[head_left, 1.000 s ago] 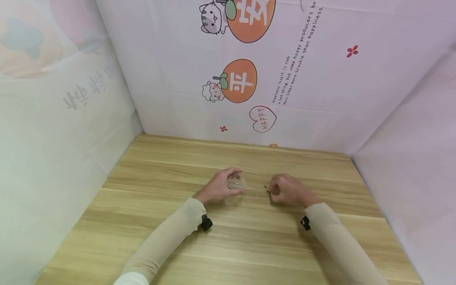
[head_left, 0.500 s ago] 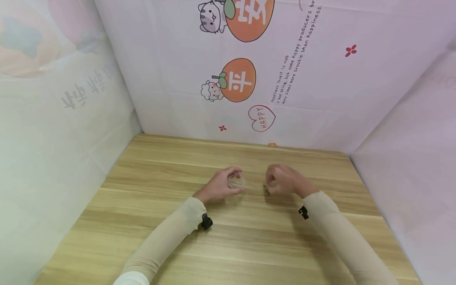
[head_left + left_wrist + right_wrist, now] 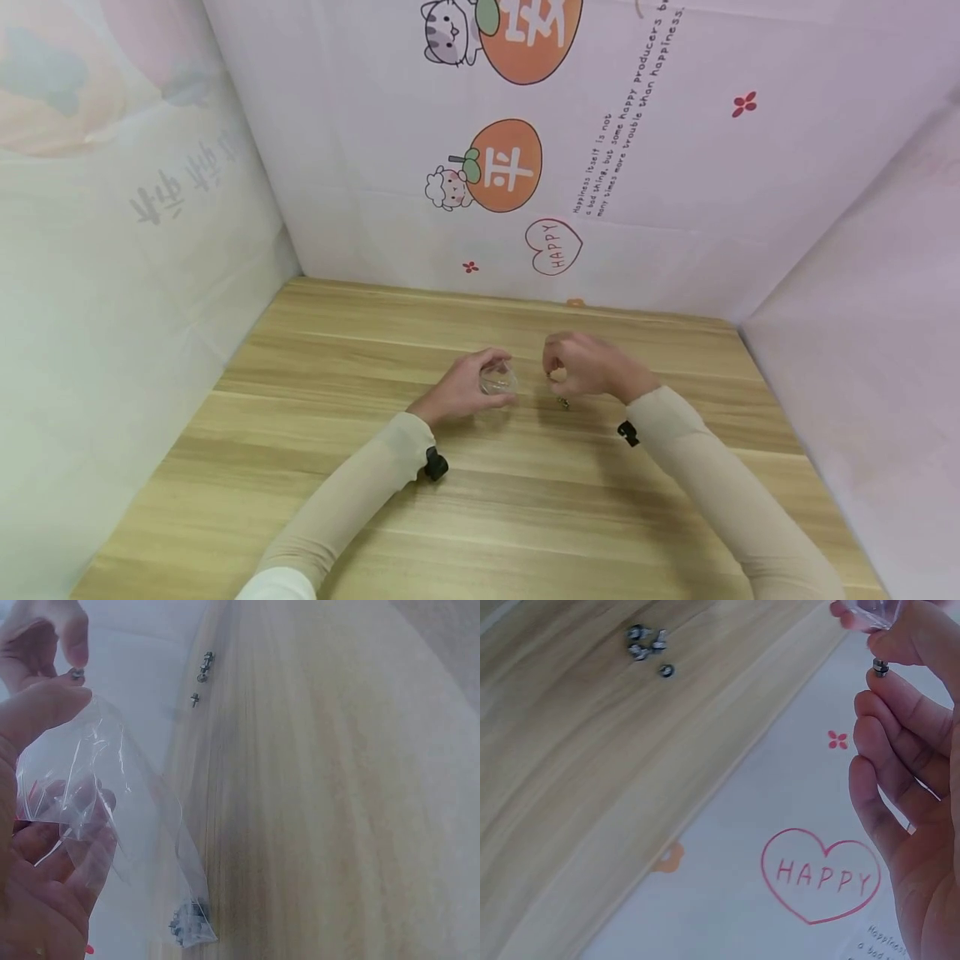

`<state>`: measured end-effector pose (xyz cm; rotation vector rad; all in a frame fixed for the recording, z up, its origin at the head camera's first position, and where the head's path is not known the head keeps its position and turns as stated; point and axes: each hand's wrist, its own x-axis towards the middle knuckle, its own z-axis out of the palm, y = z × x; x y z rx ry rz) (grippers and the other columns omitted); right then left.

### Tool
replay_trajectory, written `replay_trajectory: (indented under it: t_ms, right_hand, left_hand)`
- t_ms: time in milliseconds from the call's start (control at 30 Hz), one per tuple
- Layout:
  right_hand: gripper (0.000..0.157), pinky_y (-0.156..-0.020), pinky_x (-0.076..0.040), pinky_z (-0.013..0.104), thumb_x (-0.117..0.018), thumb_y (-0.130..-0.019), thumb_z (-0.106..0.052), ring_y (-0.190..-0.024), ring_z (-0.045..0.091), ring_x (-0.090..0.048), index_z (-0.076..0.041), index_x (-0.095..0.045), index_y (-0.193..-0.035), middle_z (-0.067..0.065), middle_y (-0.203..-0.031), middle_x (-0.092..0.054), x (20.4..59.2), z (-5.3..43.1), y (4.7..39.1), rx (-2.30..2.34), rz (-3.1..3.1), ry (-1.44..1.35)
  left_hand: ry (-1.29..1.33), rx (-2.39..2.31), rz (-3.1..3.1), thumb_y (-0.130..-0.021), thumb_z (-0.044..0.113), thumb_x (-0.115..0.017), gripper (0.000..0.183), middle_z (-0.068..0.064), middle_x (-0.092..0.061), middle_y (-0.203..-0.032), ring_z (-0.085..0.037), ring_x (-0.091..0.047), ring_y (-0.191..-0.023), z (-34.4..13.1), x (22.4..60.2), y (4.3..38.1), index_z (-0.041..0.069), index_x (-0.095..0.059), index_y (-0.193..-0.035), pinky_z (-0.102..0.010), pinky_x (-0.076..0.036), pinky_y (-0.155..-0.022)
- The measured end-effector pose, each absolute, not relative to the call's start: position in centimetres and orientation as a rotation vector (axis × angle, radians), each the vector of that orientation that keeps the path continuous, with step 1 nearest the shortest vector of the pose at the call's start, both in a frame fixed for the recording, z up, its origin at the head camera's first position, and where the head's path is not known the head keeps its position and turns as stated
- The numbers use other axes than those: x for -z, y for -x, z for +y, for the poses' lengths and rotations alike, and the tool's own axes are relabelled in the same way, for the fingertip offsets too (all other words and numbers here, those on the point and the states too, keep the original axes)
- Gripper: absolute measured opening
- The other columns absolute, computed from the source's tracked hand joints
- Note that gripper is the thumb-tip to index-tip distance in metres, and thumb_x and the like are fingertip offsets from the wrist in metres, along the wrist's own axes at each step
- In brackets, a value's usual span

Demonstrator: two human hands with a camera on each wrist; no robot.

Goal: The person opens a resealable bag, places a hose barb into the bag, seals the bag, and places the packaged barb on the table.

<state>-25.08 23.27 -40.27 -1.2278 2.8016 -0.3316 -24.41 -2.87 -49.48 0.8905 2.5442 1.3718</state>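
My left hand holds a clear plastic bag with its mouth spread between thumb and fingers. A clump of small dark screws sits in the bag's bottom corner. Just right of the bag, my right hand pinches one small screw between thumb and index fingertip. In the left wrist view this screw appears close beside the bag's mouth. Several loose screws with dark and silvery parts lie on the table, below the right hand in the head view.
The wood-grain table reaches back to a white printed cloth wall. Similar cloth walls stand on the left and right. Each sleeve carries a small black wrist camera.
My right hand has lifted from the loose screws and moved left and slightly farther back, toward the bag, with one screw pinched. The left hand keeps its place with the bag.
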Motion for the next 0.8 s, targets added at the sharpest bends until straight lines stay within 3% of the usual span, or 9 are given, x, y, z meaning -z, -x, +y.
replay_trajectory:
  t_ms: [333,600,800]
  right_hand:
    - [0.003,-0.074,-0.057,0.026,-0.076,-0.084,-0.013,-0.080,0.008,-0.061,-0.013,-0.074,-0.086,0.004,-0.093,-0.074,39.3,20.7,25.4,0.291,2.778,1.385]
    - [0.007,-0.076,-0.059,0.024,-0.079,-0.083,-0.014,-0.082,0.015,-0.070,-0.011,-0.077,-0.088,0.001,-0.092,-0.073,39.1,19.2,25.7,0.318,2.766,1.444]
    - [0.010,-0.076,-0.059,0.024,-0.081,-0.082,-0.015,-0.081,0.009,-0.065,-0.010,-0.077,-0.089,-0.002,-0.091,-0.071,38.9,18.2,25.9,0.333,2.769,1.424]
  left_hand:
    - [-0.887,-1.372,2.528,-0.091,0.027,-0.085,0.071,-0.006,-0.069,-0.137,-0.027,-0.063,-0.134,-2.9,49.6,24.5,0.007,-0.052,-0.151,-0.046,-0.051,-0.115]
    - [-0.895,-1.374,2.533,-0.091,0.031,-0.085,0.069,-0.006,-0.069,-0.136,-0.025,-0.065,-0.131,-3.0,49.4,24.3,0.011,-0.054,-0.149,-0.044,-0.054,-0.112]
    - [-0.894,-1.404,2.515,-0.091,0.027,-0.084,0.064,-0.006,-0.068,-0.138,-0.026,-0.062,-0.136,-3.0,49.2,24.2,0.016,-0.056,-0.148,-0.046,-0.051,-0.115]
